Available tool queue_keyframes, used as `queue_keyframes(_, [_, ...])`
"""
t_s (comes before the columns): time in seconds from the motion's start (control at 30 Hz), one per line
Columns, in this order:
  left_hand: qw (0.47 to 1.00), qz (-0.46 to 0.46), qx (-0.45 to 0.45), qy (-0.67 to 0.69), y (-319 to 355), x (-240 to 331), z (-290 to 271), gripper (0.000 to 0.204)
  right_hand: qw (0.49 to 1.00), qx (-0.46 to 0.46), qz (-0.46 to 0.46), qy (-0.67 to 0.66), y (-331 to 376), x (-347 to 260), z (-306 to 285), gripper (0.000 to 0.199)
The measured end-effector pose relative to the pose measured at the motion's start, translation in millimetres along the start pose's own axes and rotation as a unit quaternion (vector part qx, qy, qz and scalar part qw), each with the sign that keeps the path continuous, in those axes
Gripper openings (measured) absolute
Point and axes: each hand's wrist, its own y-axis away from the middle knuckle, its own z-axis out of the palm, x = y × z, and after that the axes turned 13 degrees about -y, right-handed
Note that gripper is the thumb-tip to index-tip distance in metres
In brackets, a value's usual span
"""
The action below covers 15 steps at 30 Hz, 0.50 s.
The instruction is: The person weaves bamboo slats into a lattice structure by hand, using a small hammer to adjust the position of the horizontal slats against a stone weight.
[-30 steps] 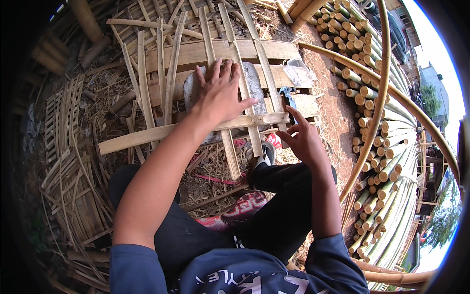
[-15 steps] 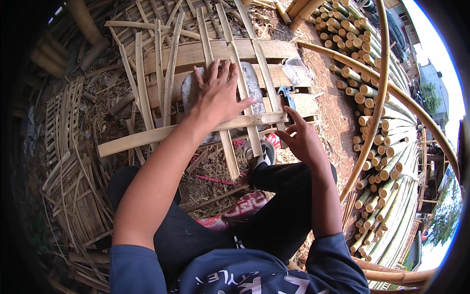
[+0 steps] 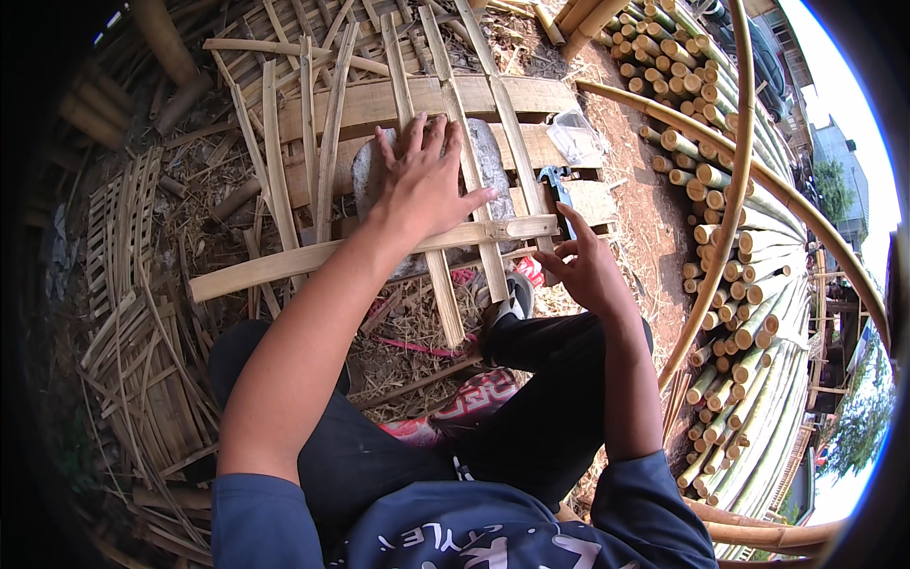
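Observation:
My left hand (image 3: 424,182) lies flat with spread fingers across split bamboo strips (image 3: 466,156), over a grey stone slab (image 3: 488,152). A longer bamboo strip (image 3: 313,256) runs crosswise over the others, passing by my left wrist. Beside that strip's right end is my right hand (image 3: 592,270), its forefinger stretched out and its thumb apart. Close to the forefinger lies a hammer (image 3: 555,180) with a blue head; its handle is partly hidden by the fingers. Whether they touch it is unclear.
Wooden planks (image 3: 355,106) lie under the strips, with a clear plastic bag (image 3: 575,139) on their right end. Stacked bamboo poles (image 3: 749,275) and a bent pole (image 3: 735,190) stand at the right. Woven bamboo pieces (image 3: 128,228) and shavings cover the left ground.
My right forefinger has shifted slightly over by the hammer handle. My left hand and the bamboo strips stay where they were.

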Motion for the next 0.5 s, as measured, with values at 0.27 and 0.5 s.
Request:
queue_keyframes(0.27, [1.000, -0.004, -0.006, -0.004, 0.7, -0.1, -3.0, 0.101, 0.994, -0.034, 0.054, -0.089, -3.1, 7.8, -4.1, 0.083])
queue_keyframes(0.5, [1.000, -0.002, -0.008, -0.005, 1.8, 0.2, -5.4, 0.100, 0.993, -0.041, 0.063, -0.095, -2.7, 9.6, -4.0, 0.082])
